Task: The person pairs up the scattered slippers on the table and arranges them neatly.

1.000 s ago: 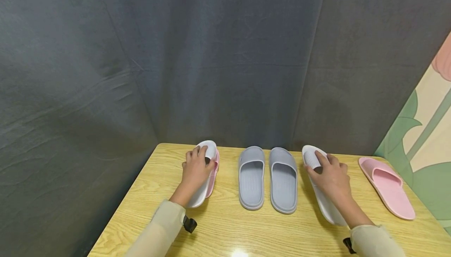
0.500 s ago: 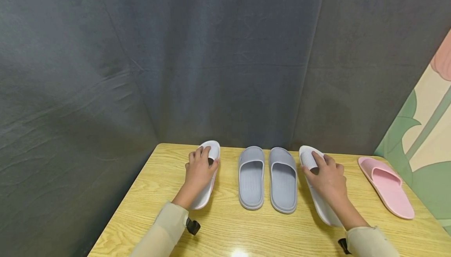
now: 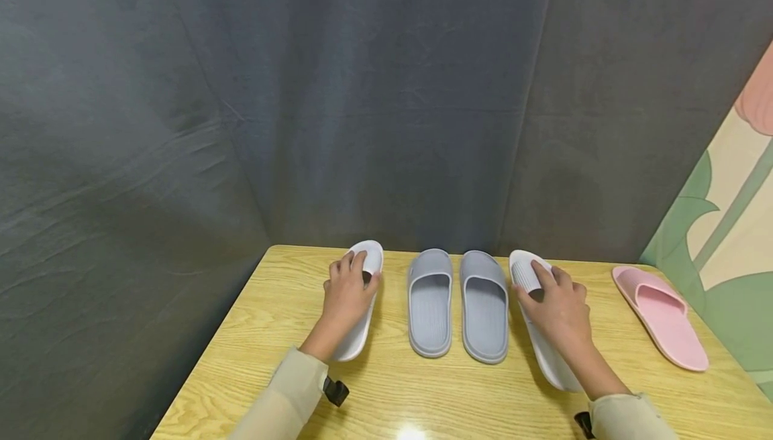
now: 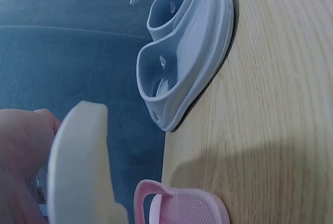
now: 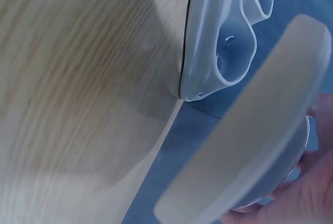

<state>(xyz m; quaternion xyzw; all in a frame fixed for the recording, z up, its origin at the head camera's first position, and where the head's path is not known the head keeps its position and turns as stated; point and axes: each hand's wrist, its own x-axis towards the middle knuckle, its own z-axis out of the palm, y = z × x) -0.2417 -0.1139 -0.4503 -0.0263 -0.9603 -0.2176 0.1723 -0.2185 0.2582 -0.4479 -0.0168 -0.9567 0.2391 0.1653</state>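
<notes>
My left hand (image 3: 347, 296) grips a white slipper (image 3: 372, 255) by its strap, thumb on one side and fingers over the top. In the left wrist view, that slipper is off the table, with a pink slipper (image 4: 192, 206) lying on the wood below; the head view hides this pink one. My right hand (image 3: 561, 309) holds another white slipper (image 3: 552, 363) by its ribbed strap. The right wrist view has its sole (image 5: 250, 120) tilted and raised above the wood. Between the hands lie two grey slippers (image 3: 430, 319) side by side, toes toward the curtain.
A second pink slipper (image 3: 673, 333) lies at an angle near the right side of the wooden table (image 3: 386, 386). Behind the table's far edge hangs a dark grey curtain (image 3: 392, 125). A wall with a painted flower (image 3: 743, 225) borders the right.
My left hand and its white slipper have shifted right, covering the pink slipper beneath in the head view. My right hand and its white slipper have shifted slightly left, closer to the grey pair.
</notes>
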